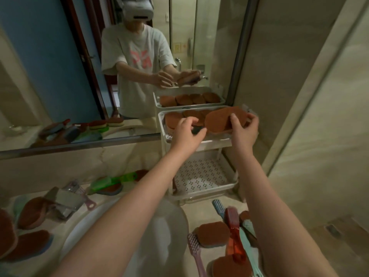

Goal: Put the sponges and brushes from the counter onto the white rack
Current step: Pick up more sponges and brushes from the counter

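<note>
Now placing – right hand (244,130) grips a brown sponge (218,119) over the white rack (201,174) top tier. Left hand (187,134) is curled just beside it, hold unclear. Next – release, then fetch the brushes (233,236) from the surface (196,211) below the hands.

White two-tier rack (209,189) at one o'clock: brown oval sponges (173,119) flat in its top tray (161,116), a larger sponge (219,120) tilted above them, gripped by left hand (187,134) and right hand (242,130). Counter sponges (212,231) and plastic brushes (233,232) lie at five o'clock.
</note>
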{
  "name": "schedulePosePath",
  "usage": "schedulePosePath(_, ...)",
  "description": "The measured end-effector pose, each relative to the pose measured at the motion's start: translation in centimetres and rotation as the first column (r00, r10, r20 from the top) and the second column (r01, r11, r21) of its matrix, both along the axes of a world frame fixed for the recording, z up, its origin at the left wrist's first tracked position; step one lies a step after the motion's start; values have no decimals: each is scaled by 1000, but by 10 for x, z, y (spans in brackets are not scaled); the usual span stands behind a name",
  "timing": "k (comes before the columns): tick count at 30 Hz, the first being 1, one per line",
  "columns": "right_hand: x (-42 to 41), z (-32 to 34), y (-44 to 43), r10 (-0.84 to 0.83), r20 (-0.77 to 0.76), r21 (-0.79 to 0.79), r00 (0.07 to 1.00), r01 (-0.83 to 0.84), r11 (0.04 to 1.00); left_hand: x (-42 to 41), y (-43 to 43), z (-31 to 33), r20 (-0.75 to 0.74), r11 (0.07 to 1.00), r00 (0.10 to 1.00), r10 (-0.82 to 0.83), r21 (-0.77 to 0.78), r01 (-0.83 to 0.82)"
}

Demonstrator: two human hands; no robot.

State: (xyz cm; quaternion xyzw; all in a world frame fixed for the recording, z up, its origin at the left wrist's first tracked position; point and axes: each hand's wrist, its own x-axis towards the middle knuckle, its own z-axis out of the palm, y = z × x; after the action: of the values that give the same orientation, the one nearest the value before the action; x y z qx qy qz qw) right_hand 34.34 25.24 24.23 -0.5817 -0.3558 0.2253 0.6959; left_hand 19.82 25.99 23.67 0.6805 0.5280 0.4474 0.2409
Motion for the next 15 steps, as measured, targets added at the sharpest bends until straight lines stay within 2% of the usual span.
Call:
schedulePosePath(3,7,-4,18,-82,253,-111,964,113,987,-2,6,-10,-189,1000,982,-13,18,17)
schedulePosePath(5,9,-7,26,-110,456,-199,883,222,955,-1,8,-13,-266,999,964,-28,16,34)
schedulePosePath(9,15,-10,27,-100,624,-373,775,409,833,1,10,-13,-338,1000,941,-14,-2,14)
schedulePosePath(12,15,-21,23,-66,739,-320,671,436,841,0,11,-13,-322,1000,947,-14,-8,12)
schedulePosePath(15,9,-36,23,-107,798,-131,593,344,930,-1,12,-12,-264,1000,965,0,16,4)
